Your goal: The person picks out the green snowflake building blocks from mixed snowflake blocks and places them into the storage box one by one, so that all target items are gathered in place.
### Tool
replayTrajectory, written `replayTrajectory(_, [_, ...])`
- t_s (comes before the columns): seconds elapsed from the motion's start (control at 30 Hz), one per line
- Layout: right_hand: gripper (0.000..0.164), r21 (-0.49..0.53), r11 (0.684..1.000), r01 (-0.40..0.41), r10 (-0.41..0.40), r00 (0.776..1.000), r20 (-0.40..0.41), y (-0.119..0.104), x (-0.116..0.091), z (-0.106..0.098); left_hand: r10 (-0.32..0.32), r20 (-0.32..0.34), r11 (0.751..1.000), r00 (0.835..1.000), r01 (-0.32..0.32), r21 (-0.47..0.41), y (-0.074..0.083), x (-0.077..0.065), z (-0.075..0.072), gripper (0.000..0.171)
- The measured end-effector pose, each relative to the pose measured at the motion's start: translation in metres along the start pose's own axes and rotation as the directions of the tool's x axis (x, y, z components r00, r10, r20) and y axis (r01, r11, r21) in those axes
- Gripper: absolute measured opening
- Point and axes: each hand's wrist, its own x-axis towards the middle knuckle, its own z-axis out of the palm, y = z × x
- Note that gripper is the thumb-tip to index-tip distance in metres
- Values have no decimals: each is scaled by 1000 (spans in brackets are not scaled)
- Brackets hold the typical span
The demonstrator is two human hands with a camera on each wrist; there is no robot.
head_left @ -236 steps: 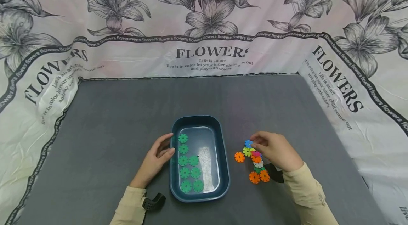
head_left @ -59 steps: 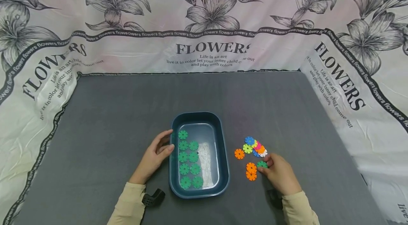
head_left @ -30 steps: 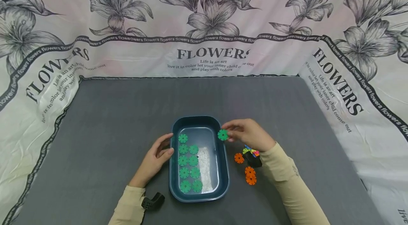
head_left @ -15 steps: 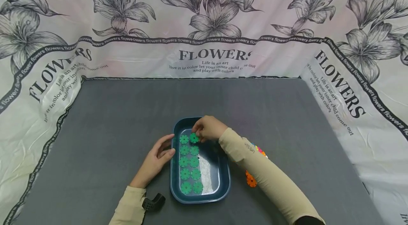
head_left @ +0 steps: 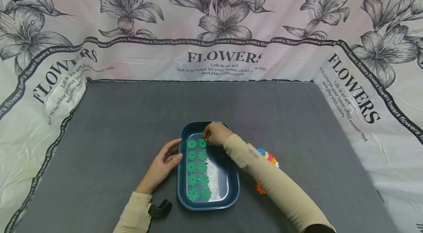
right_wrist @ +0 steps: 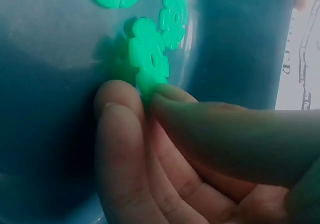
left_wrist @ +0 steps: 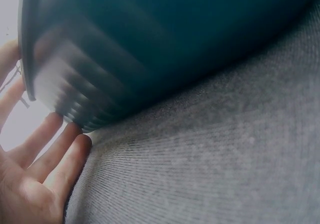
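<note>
My right hand (head_left: pixel 216 133) reaches into the far end of the blue tray (head_left: pixel 236 185) and pinches a green notched plastic disc (right_wrist: pixel 150 58) between thumb and fingers. In the right wrist view the disc stands tilted, close over the tray floor. Two columns of green discs (head_left: pixel 192 179) run along the tray's left half; the pinched one is at the far end of the right column. Against the tray's left side my left hand (head_left: pixel 162 165) rests, its fingers (left_wrist: pixel 55 159) extended and touching the outer wall.
Right of the tray lies a pile of coloured discs (head_left: pixel 269 156), partly hidden by my right sleeve. An orange disc (head_left: pixel 260 188) shows below that sleeve. A floral cloth (head_left: pixel 224 57) rises behind the grey table (head_left: pixel 132 115).
My right hand picked up a green disc from beside the pile, carried it left over the rim and lowered it at the far end of the right column. My left hand stayed at the tray.
</note>
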Motion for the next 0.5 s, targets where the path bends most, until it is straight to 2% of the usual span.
replayTrajectory(0.17, [15, -3, 1000, -4, 4, 1000, 0, -2, -3, 0, 1, -3, 1000, 1000, -1, -2, -1, 1, -1, 52])
replayTrajectory(0.3, [17, -25, 999, 37, -38, 999, -10, -2, -10, -2, -5, -3, 1000, 1000, 5, -11, -3, 1, -2, 52])
replayTrajectory(0.37, [20, -17, 998, 56, -56, 998, -27, -2, -17, -5, 8, 0, 1000, 1000, -8, 12, -3, 0, -3, 52])
replayTrajectory(0.43, [22, 3, 998, 70, -70, 995, -69, -1, -28, -10, 45, -3, 997, 999, -45, 55, -1, -1, -4, 50])
replayTrajectory(0.5, [23, 25, 996, 82, -77, 985, -156, 1, -41, -15, 98, -15, 987, 995, -96, 133, 5, 1, -7, 47])
